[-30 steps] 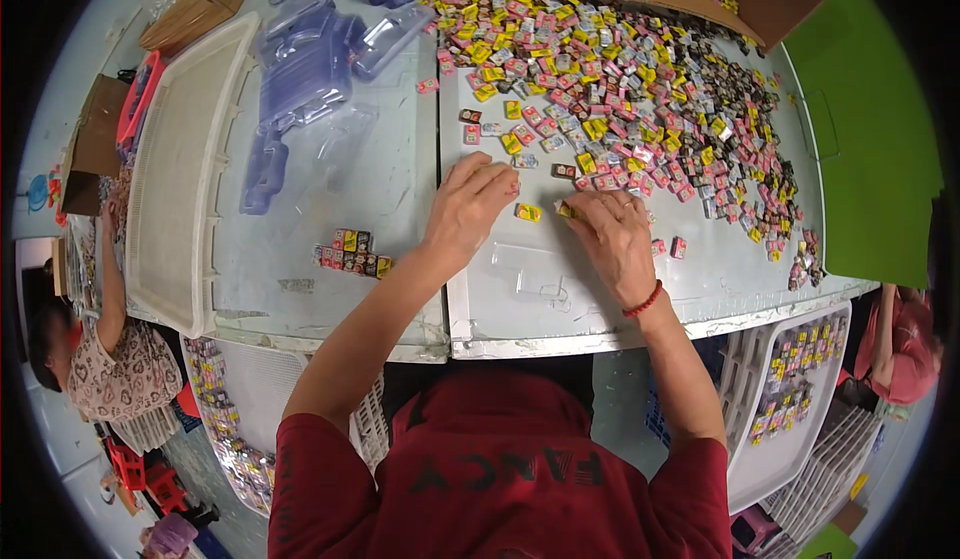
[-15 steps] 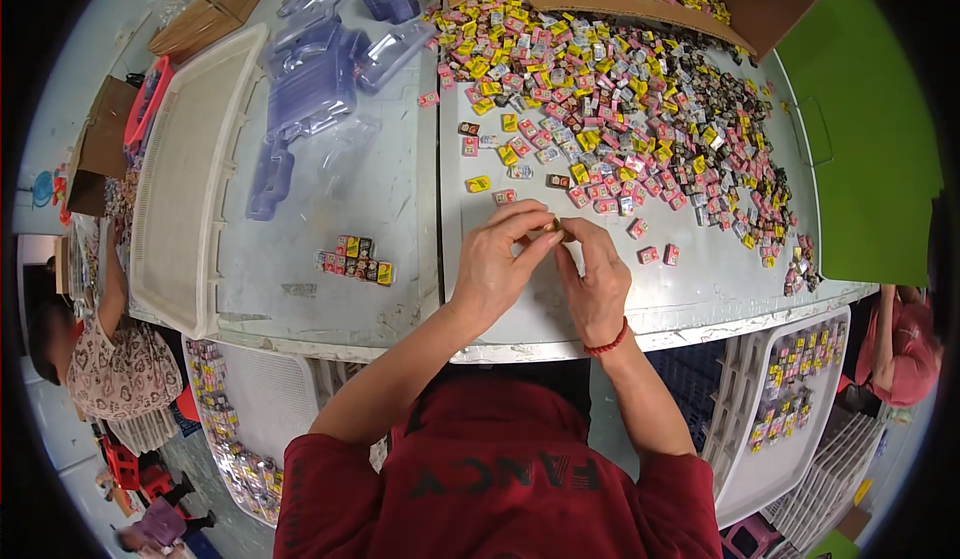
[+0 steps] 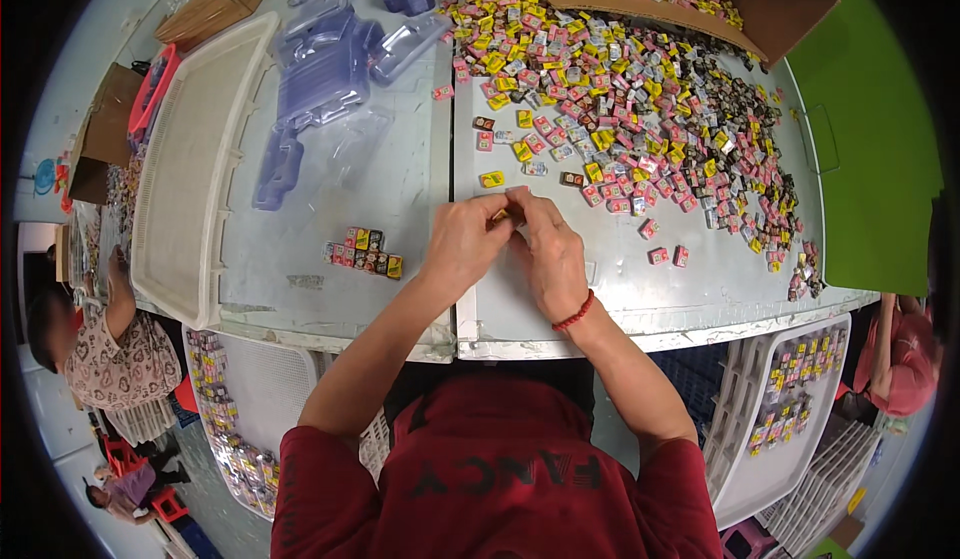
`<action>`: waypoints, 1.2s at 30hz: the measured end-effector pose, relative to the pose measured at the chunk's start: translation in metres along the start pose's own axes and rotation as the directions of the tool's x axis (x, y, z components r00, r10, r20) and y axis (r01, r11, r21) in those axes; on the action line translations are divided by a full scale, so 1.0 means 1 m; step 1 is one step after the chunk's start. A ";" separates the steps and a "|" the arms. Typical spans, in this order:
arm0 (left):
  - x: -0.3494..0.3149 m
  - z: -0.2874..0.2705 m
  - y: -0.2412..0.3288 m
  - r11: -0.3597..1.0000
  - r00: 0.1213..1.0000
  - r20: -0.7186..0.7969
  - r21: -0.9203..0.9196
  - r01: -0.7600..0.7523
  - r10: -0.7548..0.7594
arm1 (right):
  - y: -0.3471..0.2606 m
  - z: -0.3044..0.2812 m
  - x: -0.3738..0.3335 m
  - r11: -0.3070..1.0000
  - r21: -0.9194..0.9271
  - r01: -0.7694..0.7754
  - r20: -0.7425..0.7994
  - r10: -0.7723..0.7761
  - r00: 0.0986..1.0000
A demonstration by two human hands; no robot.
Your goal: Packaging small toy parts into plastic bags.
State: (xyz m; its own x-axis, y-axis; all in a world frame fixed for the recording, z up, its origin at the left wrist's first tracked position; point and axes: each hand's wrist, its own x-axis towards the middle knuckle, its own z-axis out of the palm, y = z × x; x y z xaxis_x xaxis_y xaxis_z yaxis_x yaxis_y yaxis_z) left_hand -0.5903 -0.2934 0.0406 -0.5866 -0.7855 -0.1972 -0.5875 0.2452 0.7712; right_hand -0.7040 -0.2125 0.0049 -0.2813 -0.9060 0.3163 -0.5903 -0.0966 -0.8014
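My left hand (image 3: 466,247) and my right hand (image 3: 553,259) meet over the seam of the white worktable, fingertips closed together. Between them the fingers pinch a small yellowish box-shaped piece (image 3: 502,216), mostly hidden by the fingers. At the right fingertips a pink piece (image 3: 518,193) shows partly; whether it is held or lies on the table I cannot tell. To the left, a stepped block of small box-shaped pieces (image 3: 365,252), pink, black and yellow, lies flat. Loose pieces (image 3: 600,139) of the same sort spread beyond my hands, with a few (image 3: 657,256) to the right.
Clear plastic trays (image 3: 325,74) lie stacked at the far left, beside an upturned-edged white tray (image 3: 190,174). A cardboard box (image 3: 775,4) spills pieces at the back right. Filled trays (image 3: 790,399) stand below the table edge. Other people (image 3: 120,349) work at both sides.
Both hands have moved left together, toward the table seam, still pinching. The whole view has shifted slightly. The stepped block looks unchanged.
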 end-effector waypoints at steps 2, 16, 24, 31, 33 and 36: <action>0.008 0.001 -0.019 0.994 0.998 -0.054 -0.099 -0.035 0.030 | 0.002 -0.001 0.007 0.998 0.054 -0.022 0.028 0.020 0.999; 0.024 0.026 -0.048 0.890 0.862 -0.245 0.233 -0.391 0.443 | 0.077 -0.037 0.030 0.733 -0.666 0.140 0.060 -0.135 0.989; 0.020 0.030 -0.050 0.911 0.898 -0.181 0.184 -0.369 0.401 | 0.063 -0.037 0.025 0.810 -0.572 0.130 0.054 -0.121 0.991; 0.030 0.032 -0.050 0.800 0.813 -0.155 0.353 -0.485 0.561 | 0.069 -0.043 0.033 0.834 -0.531 0.148 0.102 -0.111 0.989; 0.037 0.032 -0.050 0.763 0.769 -0.165 0.362 -0.535 0.618 | 0.074 -0.043 0.038 0.869 -0.468 0.161 0.143 -0.106 0.984; 0.048 0.035 -0.053 0.726 0.735 -0.143 0.361 -0.585 0.663 | 0.077 -0.045 0.048 0.869 -0.464 0.174 0.146 -0.118 0.982</action>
State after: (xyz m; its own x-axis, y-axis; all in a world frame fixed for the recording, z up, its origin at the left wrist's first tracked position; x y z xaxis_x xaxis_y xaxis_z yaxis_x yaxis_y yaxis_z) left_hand -0.6066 -0.3241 -0.0310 -0.7412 -0.4958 0.4526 -0.2846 0.8427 0.4571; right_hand -0.7965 -0.2452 -0.0185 -0.0956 -0.9387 0.3313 -0.9128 -0.0501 -0.4054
